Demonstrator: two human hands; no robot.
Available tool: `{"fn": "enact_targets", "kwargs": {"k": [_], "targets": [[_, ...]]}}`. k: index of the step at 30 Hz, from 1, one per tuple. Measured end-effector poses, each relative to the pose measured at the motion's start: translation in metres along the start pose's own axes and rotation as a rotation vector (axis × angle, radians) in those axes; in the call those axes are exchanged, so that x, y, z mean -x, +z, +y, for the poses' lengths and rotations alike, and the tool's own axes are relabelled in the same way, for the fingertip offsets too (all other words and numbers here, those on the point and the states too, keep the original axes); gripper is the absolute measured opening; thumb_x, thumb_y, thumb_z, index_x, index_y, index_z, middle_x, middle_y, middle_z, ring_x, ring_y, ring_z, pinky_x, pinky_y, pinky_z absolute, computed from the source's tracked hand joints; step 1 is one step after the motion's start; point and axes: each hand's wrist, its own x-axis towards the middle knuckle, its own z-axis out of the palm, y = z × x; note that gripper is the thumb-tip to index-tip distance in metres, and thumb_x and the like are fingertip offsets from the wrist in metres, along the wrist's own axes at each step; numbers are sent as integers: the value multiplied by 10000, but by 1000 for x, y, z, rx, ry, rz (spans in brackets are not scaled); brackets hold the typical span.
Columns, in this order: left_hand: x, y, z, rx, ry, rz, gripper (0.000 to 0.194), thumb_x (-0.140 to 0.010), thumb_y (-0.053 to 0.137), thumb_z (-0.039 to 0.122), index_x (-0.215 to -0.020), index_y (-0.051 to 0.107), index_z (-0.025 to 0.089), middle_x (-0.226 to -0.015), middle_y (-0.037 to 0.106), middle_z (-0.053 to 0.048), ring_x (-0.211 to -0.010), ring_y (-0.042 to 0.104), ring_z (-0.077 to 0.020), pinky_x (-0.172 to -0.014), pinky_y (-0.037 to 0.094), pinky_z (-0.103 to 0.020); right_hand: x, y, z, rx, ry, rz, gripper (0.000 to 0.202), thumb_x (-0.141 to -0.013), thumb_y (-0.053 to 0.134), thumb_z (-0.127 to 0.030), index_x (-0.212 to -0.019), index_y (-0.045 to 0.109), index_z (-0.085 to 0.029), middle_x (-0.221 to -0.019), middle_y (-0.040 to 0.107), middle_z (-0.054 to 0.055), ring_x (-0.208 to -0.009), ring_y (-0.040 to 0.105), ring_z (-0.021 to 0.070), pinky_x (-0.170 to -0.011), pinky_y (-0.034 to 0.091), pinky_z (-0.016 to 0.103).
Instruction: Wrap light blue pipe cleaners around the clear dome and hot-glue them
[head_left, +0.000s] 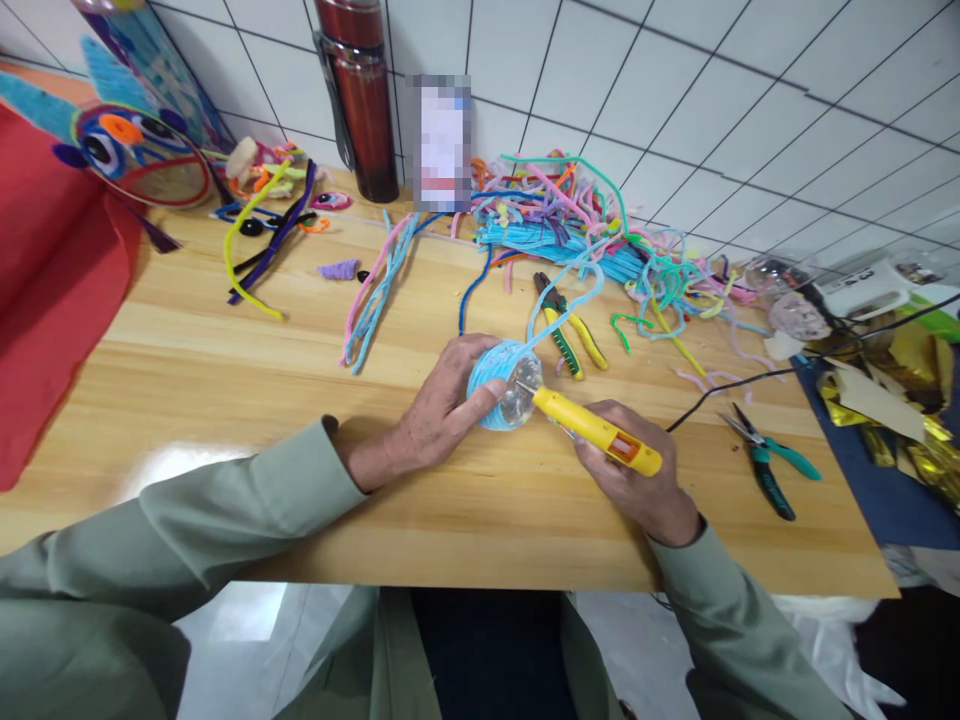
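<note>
My left hand (pixel 450 405) is closed around a clear plastic bottle piece (pixel 519 400) lying on its side, its thumb pressing on it. Light-blue pipe cleaner (pixel 491 365) is wound round much of the piece, and a loose end loops up and away behind it. In my right hand (pixel 637 470) I grip a yellow hot glue gun (pixel 596 428). Its nozzle points left and reaches the clear end of the bottle piece; whether it touches, I cannot tell. Just behind lie pliers with yellow-green handles (pixel 566 335), jaws towards the wall.
A heap of coloured pipe cleaners (pixel 562 220) lies along the wall. A red thermos (pixel 367 100) and a phone (pixel 442 145) stand at the back. Teal-handled pliers (pixel 769 460) lie right, near a black cord (pixel 720 388). Left are a decorated figure (pixel 142 160) and red cloth (pixel 60 270).
</note>
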Motion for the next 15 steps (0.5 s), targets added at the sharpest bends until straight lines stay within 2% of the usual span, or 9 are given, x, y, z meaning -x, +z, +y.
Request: {"fn": "enact_targets", "kwargs": {"k": [15], "targets": [[3, 0, -2, -35, 49, -14, 390, -1149, 550, 435, -1495, 540, 255, -1456, 629, -123, -1372, 607, -273, -1235, 504, -497, 2, 0, 0, 5, -16, -4, 229, -952, 701, -87, -1093, 671, -265, -943, 777, 12, -791, 776, 183, -714, 627, 287]]}}
